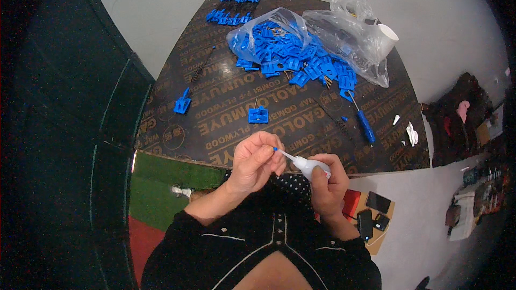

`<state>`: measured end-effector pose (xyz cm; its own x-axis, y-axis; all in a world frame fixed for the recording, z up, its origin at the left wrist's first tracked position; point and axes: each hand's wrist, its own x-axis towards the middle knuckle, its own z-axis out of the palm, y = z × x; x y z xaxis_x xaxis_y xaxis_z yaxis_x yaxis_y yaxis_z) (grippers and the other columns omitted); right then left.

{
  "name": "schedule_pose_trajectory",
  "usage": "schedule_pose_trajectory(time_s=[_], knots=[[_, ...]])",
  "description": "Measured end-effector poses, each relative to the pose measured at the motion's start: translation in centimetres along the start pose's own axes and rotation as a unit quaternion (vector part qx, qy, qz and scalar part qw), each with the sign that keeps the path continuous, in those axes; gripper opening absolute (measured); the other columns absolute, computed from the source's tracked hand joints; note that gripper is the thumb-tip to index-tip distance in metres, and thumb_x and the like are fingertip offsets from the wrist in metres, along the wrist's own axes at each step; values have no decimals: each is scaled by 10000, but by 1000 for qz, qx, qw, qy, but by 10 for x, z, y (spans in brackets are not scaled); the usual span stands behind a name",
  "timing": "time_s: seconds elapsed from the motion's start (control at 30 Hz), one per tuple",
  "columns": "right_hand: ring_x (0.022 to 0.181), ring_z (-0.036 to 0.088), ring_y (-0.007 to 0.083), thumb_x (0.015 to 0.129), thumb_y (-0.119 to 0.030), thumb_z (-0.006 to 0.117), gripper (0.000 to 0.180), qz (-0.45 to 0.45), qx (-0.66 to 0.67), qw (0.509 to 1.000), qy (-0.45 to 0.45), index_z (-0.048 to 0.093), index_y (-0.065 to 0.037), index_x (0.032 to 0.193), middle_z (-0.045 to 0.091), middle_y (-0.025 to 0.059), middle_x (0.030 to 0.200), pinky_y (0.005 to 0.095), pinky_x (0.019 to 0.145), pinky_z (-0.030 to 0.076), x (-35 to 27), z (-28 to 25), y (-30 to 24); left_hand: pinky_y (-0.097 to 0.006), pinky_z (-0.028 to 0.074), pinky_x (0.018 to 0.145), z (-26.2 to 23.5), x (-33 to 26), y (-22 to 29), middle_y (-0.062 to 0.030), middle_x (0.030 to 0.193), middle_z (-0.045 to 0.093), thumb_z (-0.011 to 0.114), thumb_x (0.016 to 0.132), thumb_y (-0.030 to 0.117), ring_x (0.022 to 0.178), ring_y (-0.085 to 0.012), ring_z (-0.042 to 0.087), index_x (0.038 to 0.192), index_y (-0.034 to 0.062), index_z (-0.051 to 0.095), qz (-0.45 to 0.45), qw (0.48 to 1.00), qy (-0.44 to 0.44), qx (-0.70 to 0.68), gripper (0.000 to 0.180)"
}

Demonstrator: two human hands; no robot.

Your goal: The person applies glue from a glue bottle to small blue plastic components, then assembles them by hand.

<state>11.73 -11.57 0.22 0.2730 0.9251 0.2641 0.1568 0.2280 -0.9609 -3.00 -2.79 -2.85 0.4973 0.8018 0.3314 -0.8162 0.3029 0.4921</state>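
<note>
My left hand pinches a small blue plastic piece between thumb and fingers, just in front of the table's near edge. Wrapped round a white squeeze bottle is my right hand. The bottle lies tilted, its thin nozzle pointing left, with the tip at or very near the blue piece; I cannot tell whether they touch. Beyond my hands a blue plastic block with a thin pin standing up from it rests on the table. Another blue block with an upright part sits farther left.
A heap of blue parts spills from a clear bag on the dark plywood table. Assembled blue pieces lie at the far left. At the right are a blue-handled screwdriver, crumpled paper and a white cup.
</note>
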Motion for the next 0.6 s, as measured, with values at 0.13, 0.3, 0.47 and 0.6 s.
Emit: schedule_pose_trajectory(time_s=[0.13, 0.3, 0.47, 0.6], knots=[[780, 500, 77, 878, -77, 485, 169, 4, -5, 1000, 0, 548, 16, 1003, 564, 43, 899, 214, 691, 404, 0, 0, -2, -287, 452, 572, 1, 0, 0, -104, 799, 540, 558, 915, 122, 641, -133, 486, 975, -15, 529, 0, 1000, 1, 3, 153], [783, 505, 80, 871, -66, 484, 164, -1, -16, 1000, 4, 553, 17, 994, 565, 44, 899, 214, 692, 405, 1, -1, -3, -289, 449, 571, 1, 0, -1, -103, 795, 542, 562, 913, 126, 640, -134, 482, 977, -15, 529, 2, 1000, 3, 10, 159], [781, 509, 80, 866, -59, 483, 164, -4, -19, 1000, 4, 556, 18, 992, 566, 46, 898, 213, 689, 406, 1, -1, -4, -291, 446, 568, 0, 0, -1, -101, 794, 541, 569, 910, 129, 636, -134, 477, 981, -15, 528, 3, 1000, 6, 15, 166], [773, 513, 80, 859, -48, 481, 163, 7, -16, 1000, 10, 560, 19, 985, 575, 48, 885, 214, 684, 411, 1, -1, -4, -292, 446, 567, 0, 0, -1, -101, 793, 541, 571, 908, 130, 634, -133, 479, 978, -13, 530, 0, 1000, 10, 15, 165]])
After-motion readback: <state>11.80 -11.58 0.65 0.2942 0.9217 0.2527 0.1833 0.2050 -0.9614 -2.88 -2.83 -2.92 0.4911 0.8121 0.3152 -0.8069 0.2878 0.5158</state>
